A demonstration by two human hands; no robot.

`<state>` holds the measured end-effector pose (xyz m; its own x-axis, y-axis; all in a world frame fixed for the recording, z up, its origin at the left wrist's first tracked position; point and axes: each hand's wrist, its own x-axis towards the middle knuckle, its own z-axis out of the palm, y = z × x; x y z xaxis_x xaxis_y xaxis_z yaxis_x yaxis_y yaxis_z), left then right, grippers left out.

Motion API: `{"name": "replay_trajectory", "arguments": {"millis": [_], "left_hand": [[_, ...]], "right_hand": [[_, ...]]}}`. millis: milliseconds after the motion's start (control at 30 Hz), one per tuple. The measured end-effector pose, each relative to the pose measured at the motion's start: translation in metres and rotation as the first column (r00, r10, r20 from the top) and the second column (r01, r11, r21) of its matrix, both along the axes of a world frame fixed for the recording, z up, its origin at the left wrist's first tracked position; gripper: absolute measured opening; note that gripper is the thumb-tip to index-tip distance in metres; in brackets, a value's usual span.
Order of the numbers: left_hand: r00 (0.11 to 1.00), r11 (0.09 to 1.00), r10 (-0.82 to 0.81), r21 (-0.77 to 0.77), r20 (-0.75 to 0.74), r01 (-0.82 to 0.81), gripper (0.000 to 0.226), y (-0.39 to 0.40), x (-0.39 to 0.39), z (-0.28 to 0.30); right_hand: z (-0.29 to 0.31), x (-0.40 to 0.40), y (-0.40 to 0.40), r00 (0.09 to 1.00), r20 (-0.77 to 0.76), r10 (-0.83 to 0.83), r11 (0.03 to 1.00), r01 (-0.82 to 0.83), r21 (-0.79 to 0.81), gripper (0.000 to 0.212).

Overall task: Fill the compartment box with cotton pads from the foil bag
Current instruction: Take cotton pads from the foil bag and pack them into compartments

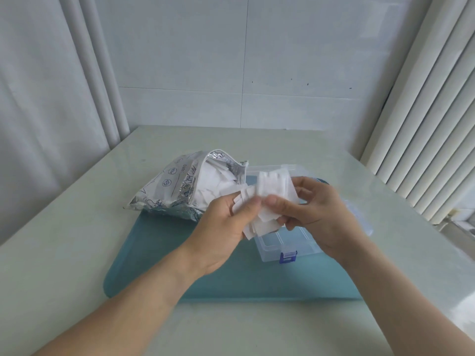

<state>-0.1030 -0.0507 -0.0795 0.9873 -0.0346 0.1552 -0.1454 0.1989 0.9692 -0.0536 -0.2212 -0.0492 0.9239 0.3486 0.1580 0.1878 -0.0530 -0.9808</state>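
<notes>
Together, both hands held a bundle of cotton pads (pixel 267 199) in the air just above the compartment box (pixel 280 242). The left hand (pixel 226 219) came in from the lower left with its forearm bare, its thumb pressed on the near face of the bundle and its fingers curled behind it. The right hand (pixel 316 209) reached from the lower right, thumb laid across the pads and fingers wrapped round their far edge, so the thumbs nearly met. The box sat open on a teal mat (pixel 159 253), its clear lid (pixel 295 169) raised behind and its blue latch (pixel 288 256) facing the person. Its visible near compartments looked unfilled. To the left of the box, touching its far corner, lay the foil bag (pixel 180 188), its mouth gaping toward the box and stuffed with more white pads. Mat and bag rested on a pale table (pixel 77 227).
</notes>
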Motion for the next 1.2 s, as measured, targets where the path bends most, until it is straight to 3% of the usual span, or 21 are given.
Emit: {"name": "replay_trajectory", "arguments": {"millis": [133, 300, 433, 633, 733, 867, 1100, 1200], "left_hand": [[0.999, 0.994, -0.035, -0.1, -0.022, 0.033, 0.036, 0.004, 0.002, 0.0], [0.998, 0.995, 0.056, -0.076, -0.021, -0.057, 0.038, 0.003, 0.001, 0.004], [0.996, 0.994, 0.087, -0.068, -0.032, -0.09, 0.017, 0.002, -0.001, 0.007], [0.991, 0.989, 0.124, -0.078, -0.038, -0.127, 0.014, 0.001, -0.002, 0.01], [0.987, 0.983, 0.143, -0.109, -0.07, -0.15, 0.012, 0.001, -0.003, 0.011], [0.982, 0.98, 0.167, -0.094, -0.088, -0.175, 0.017, 0.002, -0.002, 0.009], [0.994, 0.994, 0.105, -0.022, 0.033, -0.104, 0.027, -0.003, -0.004, 0.007], [0.995, 0.996, 0.089, -0.03, 0.055, -0.087, 0.039, -0.004, -0.005, 0.006]], "right_hand": [[-0.002, -0.002, 0.005, 0.982, 0.129, -0.141, 0.99, 0.139, 0.025, 0.037], [-0.005, -0.003, 0.005, 0.974, 0.199, -0.106, 0.992, 0.117, -0.045, 0.016], [-0.005, -0.001, 0.005, 0.973, 0.221, -0.069, 0.995, 0.083, -0.057, 0.005], [-0.003, 0.003, 0.001, 0.985, 0.109, -0.135, 0.99, 0.13, 0.055, 0.016], [0.001, 0.007, -0.004, 0.981, -0.017, -0.193, 0.962, 0.193, 0.193, 0.013], [0.003, 0.0, 0.0, 0.992, -0.115, -0.053, 0.945, 0.087, 0.315, 0.011], [-0.013, -0.005, 0.018, 0.973, 0.091, -0.212, 0.977, 0.211, 0.019, 0.016], [-0.013, -0.003, 0.017, 0.974, 0.12, -0.194, 0.978, 0.202, -0.057, 0.021]]}}
